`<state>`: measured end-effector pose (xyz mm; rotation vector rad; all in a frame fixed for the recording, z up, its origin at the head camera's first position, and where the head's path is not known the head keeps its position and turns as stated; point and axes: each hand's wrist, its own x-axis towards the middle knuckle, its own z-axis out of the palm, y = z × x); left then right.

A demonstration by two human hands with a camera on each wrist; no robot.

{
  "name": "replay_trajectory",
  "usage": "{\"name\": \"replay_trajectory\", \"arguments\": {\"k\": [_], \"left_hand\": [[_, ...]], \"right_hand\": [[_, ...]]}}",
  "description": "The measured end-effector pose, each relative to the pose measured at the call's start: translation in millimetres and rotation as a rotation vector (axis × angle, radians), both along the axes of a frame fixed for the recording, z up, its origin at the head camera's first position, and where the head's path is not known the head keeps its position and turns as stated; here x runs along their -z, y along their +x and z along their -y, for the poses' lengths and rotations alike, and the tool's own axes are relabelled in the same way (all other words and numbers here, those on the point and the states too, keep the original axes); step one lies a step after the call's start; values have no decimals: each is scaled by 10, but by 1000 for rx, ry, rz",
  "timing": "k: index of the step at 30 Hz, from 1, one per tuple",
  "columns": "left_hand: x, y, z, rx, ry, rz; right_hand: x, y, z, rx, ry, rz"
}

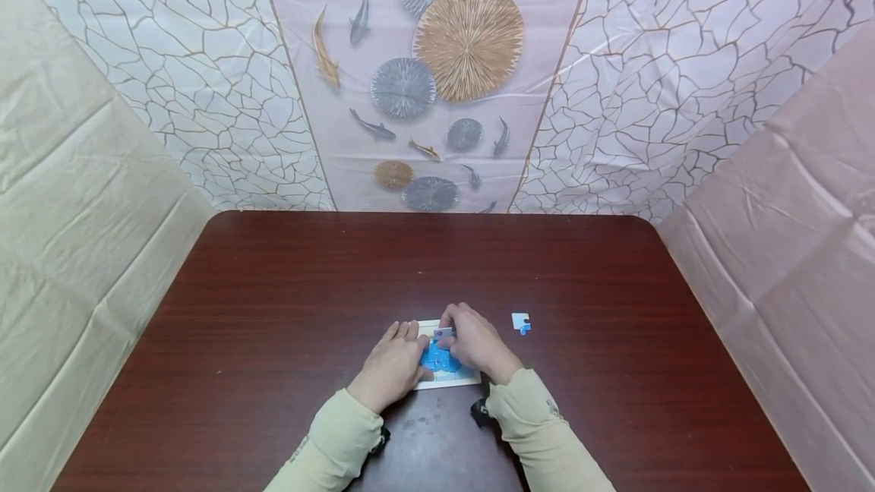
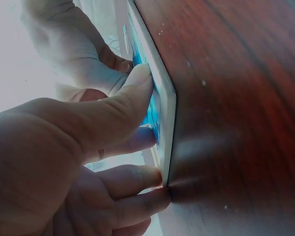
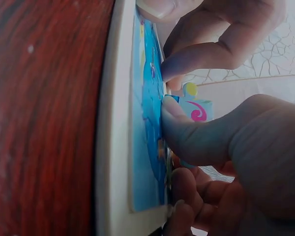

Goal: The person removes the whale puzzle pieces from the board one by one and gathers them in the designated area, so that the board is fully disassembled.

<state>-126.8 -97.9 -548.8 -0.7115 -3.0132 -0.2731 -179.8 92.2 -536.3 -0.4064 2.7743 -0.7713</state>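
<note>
A small jigsaw puzzle in a pale frame (image 1: 447,383) lies on the table, with joined blue pieces (image 1: 437,361) inside. My left hand (image 1: 391,367) rests over the frame's left side. In the left wrist view its thumb (image 2: 137,78) lies on the puzzle, with fingertips on the frame's edge. My right hand (image 1: 478,344) pinches a puzzle piece (image 3: 199,110) with a pink swirl and a yellow knob. That piece stands tilted up over the upper part of the puzzle. Fingers partly hide both the piece and the puzzle.
One loose white-and-blue puzzle piece (image 1: 520,322) lies on the dark red-brown table (image 1: 273,310), right of the frame. Patterned cloth (image 1: 437,97) hangs behind the table, and plain cloth (image 1: 786,211) stands along the sides.
</note>
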Motion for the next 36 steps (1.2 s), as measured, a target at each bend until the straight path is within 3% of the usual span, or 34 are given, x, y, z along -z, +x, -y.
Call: {"name": "replay_trajectory", "arguments": {"k": [6,18,30,36], "left_hand": [[-14,4,-6,-2,10,7],[-24,-3,0,-4,56,20],[-39,1,-1,4,53,16],[-63,-1,-8,-8,41,41]], "right_hand": [[-107,58,-25,-30,-52,5],[75,92,-122,-115,-117,-144],[167,30,-118,-28,-110,-64],[167,57,-157,-24,-194,-50]]}}
